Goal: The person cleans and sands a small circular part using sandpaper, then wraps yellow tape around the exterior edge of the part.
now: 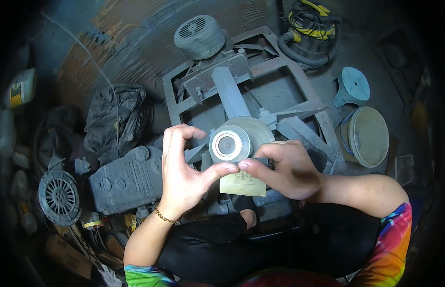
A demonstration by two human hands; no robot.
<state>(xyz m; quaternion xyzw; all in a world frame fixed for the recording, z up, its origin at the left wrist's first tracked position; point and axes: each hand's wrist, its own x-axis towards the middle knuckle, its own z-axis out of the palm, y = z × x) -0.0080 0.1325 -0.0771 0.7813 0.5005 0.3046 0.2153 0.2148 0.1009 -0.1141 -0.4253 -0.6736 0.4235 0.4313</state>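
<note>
In front of me is a round metal piece (241, 142) with a pale ring around a grey centre, set over a wider grey disc (260, 130). My left hand (181, 165) curves beside it, thumb and fingers spread wide apart. Its thumb tip reaches the near side of the round piece, almost meeting my right thumb. With thumb and bent fingers, my right hand (290, 171) pinches a yellowish sheet of sandpaper (242, 184) with printing on its back. The sheet hangs just below the round piece; its dark upper edge is partly hidden by my fingers.
A dusty metal frame (299, 81) carries a motor (199, 37) at its far end. Left lie a large grey motor housing (124, 179), a finned round cover (59, 197) and a black bag (114, 115). Right are a bucket (369, 136), a blue stool (355, 85) and a hosed vacuum (311, 36).
</note>
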